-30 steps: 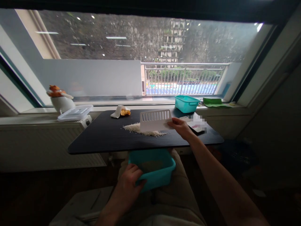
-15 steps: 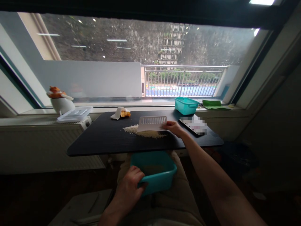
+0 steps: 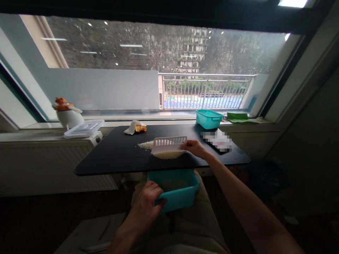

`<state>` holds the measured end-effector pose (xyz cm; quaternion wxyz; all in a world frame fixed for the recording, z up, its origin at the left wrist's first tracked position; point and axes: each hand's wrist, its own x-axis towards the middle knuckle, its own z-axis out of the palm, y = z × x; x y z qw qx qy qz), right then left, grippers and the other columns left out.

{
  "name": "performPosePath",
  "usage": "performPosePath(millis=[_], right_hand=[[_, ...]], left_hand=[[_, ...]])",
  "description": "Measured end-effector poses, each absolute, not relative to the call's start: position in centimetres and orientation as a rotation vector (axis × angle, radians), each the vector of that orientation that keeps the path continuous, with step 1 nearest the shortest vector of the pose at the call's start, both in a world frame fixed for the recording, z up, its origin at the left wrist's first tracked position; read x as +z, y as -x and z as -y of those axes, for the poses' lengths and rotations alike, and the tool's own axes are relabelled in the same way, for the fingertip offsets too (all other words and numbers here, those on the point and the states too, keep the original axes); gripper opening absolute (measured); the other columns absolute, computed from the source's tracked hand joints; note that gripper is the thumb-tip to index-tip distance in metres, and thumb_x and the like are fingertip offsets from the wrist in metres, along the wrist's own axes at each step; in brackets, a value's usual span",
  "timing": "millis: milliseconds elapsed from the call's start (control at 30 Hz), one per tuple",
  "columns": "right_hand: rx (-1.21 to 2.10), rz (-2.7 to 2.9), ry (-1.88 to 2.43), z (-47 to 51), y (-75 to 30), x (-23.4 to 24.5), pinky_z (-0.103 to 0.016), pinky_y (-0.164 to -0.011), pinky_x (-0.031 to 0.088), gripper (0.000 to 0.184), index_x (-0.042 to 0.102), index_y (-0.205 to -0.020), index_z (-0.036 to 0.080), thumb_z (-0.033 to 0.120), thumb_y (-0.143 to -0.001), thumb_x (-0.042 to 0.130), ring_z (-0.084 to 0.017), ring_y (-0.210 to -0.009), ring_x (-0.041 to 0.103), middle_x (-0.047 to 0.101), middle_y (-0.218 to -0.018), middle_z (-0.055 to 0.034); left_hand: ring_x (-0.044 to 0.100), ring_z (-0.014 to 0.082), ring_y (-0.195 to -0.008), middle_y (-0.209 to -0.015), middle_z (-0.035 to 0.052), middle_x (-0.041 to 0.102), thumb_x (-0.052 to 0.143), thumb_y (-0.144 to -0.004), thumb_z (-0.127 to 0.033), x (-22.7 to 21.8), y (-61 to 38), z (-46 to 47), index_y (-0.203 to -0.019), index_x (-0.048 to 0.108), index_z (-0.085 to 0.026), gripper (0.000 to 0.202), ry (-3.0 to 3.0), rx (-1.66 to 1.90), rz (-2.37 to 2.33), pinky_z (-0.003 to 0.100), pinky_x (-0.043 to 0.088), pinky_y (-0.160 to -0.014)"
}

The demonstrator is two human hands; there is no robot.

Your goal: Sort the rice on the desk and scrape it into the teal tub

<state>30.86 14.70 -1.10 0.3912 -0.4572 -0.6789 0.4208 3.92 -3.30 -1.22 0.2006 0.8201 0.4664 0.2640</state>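
Observation:
My right hand [image 3: 195, 148] grips the right end of a white slotted plastic scraper [image 3: 168, 144], its lower edge resting on a pile of white rice grains [image 3: 162, 154] on the black table [image 3: 111, 155]. More grains trail off to the left behind the scraper. Below the table's front edge, my left hand [image 3: 147, 206] is closed on the left rim of a teal plastic tub [image 3: 178, 190] resting on my lap, with some rice inside it.
A second teal tub [image 3: 209, 118] and a green cloth [image 3: 239, 118] sit on the windowsill at the right. A crumpled tissue with something orange [image 3: 135, 127] lies at the table's back. A white pot [image 3: 67, 114] and clear lid [image 3: 84, 128] stand at the left. A dark flat object [image 3: 217, 141] lies by my right wrist.
The scraper came down from upright above the rice onto the pile and dragged it toward the table's front edge. My left hand kept its hold on the tub.

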Motion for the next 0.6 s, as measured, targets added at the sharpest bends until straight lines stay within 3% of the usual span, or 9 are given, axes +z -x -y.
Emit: performPosePath(millis=[600], right_hand=[[0.967, 1.739, 1.149, -13.5, -30.5, -1.2, -0.045, -0.085, 0.055, 0.035, 0.059, -0.123, 0.018, 0.035, -0.093, 0.061, -0.025, -0.104, 0.063, 0.061, -0.125, -0.0082]], left_hand=[[0.056, 0.0253, -0.088, -0.078, 0.0043, 0.061, 0.064, -0.080, -0.013, -0.9, -3.9, 3.5, -0.067, 0.061, -0.019, 0.015, -2.302, 0.746, -1.306, 0.037, 0.046, -0.080]])
